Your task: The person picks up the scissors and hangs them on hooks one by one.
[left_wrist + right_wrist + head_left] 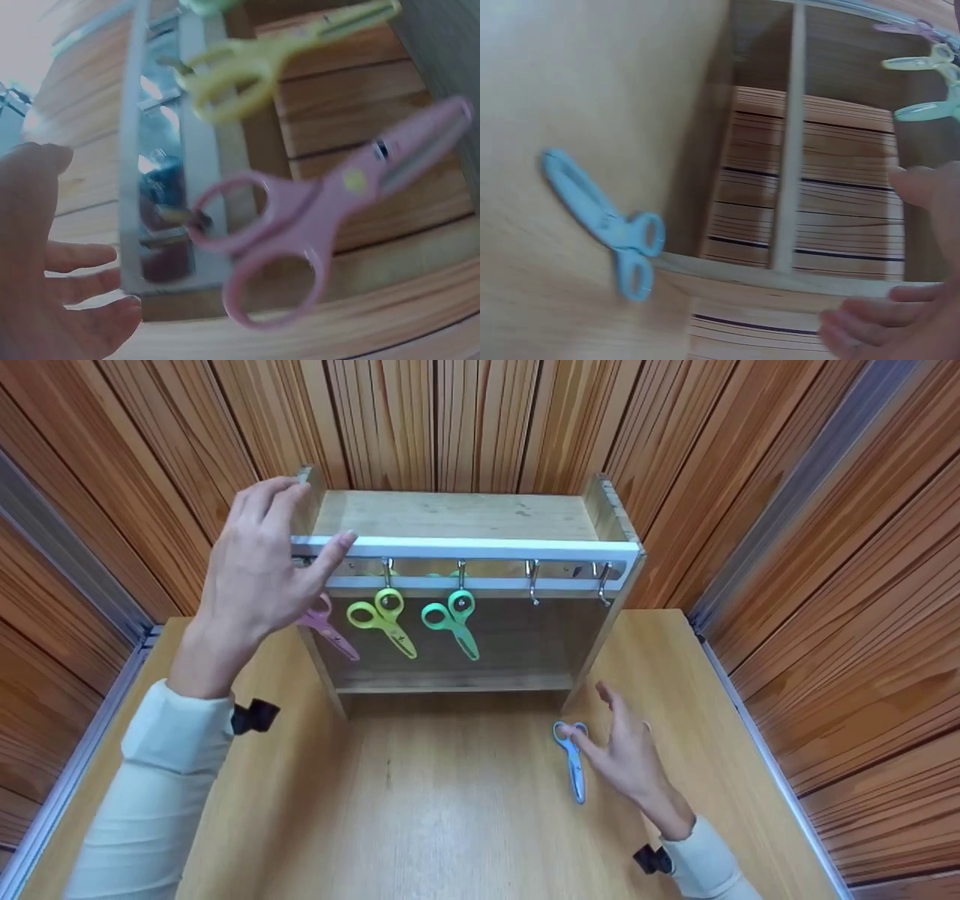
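Observation:
My left hand (259, 559) is at the upper left corner of a wooden rack (450, 514), its thumb over the front rail and its fingers spread in the left wrist view. Pink scissors (307, 214) hang from a hook beside it, partly hidden by the hand in the head view. Yellow scissors (388, 622) and green scissors (452, 622) hang on the hooks to the right. Blue scissors (574, 765) lie on the table, handles toward the rack. Close by on their right, my right hand (630, 754) has its thumb and fingers apart, holding nothing.
Two bare hooks (532, 583) stick out from the right part of the metal rail (480, 547). The rack stands on a wooden table (450, 795), before wood-patterned walls (480, 420). Metal frame bars (772, 772) run along the table's sides.

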A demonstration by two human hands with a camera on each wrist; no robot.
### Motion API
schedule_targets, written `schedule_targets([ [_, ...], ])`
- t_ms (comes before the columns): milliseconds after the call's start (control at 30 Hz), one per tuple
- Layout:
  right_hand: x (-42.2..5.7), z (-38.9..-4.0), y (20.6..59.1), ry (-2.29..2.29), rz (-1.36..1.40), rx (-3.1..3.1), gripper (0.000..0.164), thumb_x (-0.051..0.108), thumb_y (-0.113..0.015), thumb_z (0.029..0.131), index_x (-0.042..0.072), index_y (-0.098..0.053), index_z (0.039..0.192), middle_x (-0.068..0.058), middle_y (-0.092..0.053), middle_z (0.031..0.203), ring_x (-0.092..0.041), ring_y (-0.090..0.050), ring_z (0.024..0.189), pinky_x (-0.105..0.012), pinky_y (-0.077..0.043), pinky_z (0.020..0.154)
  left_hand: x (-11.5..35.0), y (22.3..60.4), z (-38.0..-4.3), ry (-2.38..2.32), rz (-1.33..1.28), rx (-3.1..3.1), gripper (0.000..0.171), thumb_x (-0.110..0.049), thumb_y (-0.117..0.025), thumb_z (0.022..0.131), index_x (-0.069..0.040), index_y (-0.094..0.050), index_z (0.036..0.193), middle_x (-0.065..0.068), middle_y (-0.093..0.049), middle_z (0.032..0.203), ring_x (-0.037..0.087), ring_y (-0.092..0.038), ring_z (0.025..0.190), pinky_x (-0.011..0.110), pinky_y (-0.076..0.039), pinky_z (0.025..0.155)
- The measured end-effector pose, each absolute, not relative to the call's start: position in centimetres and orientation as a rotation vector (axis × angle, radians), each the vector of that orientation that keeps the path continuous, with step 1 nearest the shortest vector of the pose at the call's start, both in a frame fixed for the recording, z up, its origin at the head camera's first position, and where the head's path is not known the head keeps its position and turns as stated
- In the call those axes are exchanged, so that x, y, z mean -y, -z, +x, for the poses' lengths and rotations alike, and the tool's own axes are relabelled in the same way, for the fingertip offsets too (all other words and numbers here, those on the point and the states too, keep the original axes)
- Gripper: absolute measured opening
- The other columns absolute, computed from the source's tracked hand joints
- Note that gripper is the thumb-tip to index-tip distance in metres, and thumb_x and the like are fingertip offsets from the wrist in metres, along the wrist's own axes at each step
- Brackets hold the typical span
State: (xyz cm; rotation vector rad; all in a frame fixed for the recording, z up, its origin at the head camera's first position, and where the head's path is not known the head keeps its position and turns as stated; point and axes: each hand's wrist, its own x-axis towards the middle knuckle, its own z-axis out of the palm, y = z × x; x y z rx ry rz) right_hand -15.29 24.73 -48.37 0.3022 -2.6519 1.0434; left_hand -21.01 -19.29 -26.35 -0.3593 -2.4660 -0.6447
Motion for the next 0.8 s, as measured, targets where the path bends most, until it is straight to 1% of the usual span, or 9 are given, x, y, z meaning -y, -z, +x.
schedule_targets([
  [33,-24.8,-15.3,48.9,-1.032,0.299,2.705,0.093,0.039,-0.085,0.09,-0.003,-0.037,0.157,-0.028,-0.048,0.159,-0.047,-0.051,0.145,-0.066,-0.041,0.118,19.5,26.4,-21.3,0.629,-0.345,2.491,0.077,-0.054,-0.063,0.101,0.001,-0.048,0.153,0.025,-0.048,0.158,0.043,-0.041,0.15,0.06,-0.035,0.125],
  [100,-24.9,-15.2,49.8,-0.997,0.286,2.802,0.1,0.044,-0.082,0.091,-0.005,-0.03,0.161,-0.03,-0.04,0.164,-0.049,-0.044,0.149,-0.067,-0.036,0.121,19.9,26.4,-21.8,0.611,-0.312,2.542,0.084,-0.059,-0.059,0.101,0.0,-0.042,0.157,0.025,-0.044,0.161,0.044,-0.039,0.152,0.062,-0.034,0.125],
  [200,-25.1,-15.2,51.0,-0.964,0.292,2.894,0.103,0.045,-0.08,0.093,-0.007,-0.024,0.162,-0.034,-0.033,0.166,-0.052,-0.038,0.151,-0.065,-0.033,0.122,20.2,26.4,-22.3,0.602,-0.258,2.63,0.093,-0.07,-0.05,0.101,-0.002,-0.033,0.162,0.025,-0.037,0.166,0.046,-0.037,0.153,0.065,-0.035,0.123],
  [333,-25.3,-15.4,52.4,-0.897,0.268,2.986,0.105,0.047,-0.078,0.094,-0.011,-0.021,0.162,-0.039,-0.03,0.165,-0.055,-0.035,0.152,-0.063,-0.034,0.12,20.2,26.4,-22.7,0.583,-0.212,2.739,0.103,-0.079,-0.04,0.098,-0.004,-0.023,0.166,0.025,-0.029,0.17,0.048,-0.034,0.155,0.068,-0.035,0.121],
  [500,-25.4,-15.9,53.6,-0.822,0.222,3.07,0.106,0.051,-0.075,0.095,-0.014,-0.022,0.16,-0.041,-0.028,0.164,-0.057,-0.028,0.154,-0.065,-0.027,0.123,20.0,26.5,-23.3,0.533,-0.205,2.835,0.113,-0.085,-0.033,0.096,0.001,-0.015,0.167,0.028,-0.018,0.173,0.05,-0.025,0.158,0.071,-0.031,0.121],
  [633,-25.4,-16.0,54.2,-0.788,0.194,3.125,0.108,0.054,-0.073,0.095,-0.015,-0.021,0.16,-0.04,-0.024,0.166,-0.056,-0.022,0.156,-0.064,-0.021,0.126,19.9,26.6,-23.5,0.527,-0.207,2.875,0.116,-0.087,-0.031,0.095,0.003,-0.014,0.166,0.029,-0.015,0.173,0.053,-0.023,0.158,0.071,-0.03,0.121],
  [700,-25.4,-16.1,54.4,-0.775,0.187,3.149,0.108,0.055,-0.072,0.096,-0.014,-0.02,0.161,-0.039,-0.022,0.167,-0.055,-0.021,0.157,-0.063,-0.02,0.127,19.8,26.6,-23.5,0.534,-0.2,2.881,0.117,-0.088,-0.032,0.094,0.002,-0.013,0.166,0.03,-0.015,0.173,0.053,-0.024,0.157,0.072,-0.03,0.121],
  [800,-25.1,-16.1,54.6,-0.743,0.196,3.152,0.106,0.052,-0.072,0.096,-0.019,-0.021,0.158,-0.043,-0.022,0.165,-0.056,-0.021,0.156,-0.064,-0.02,0.128,19.7,26.5,-23.5,0.533,-0.19,2.891,0.122,-0.09,-0.034,0.092,0.003,-0.01,0.166,0.031,-0.012,0.173,0.056,-0.024,0.156,0.072,-0.033,0.118],
])
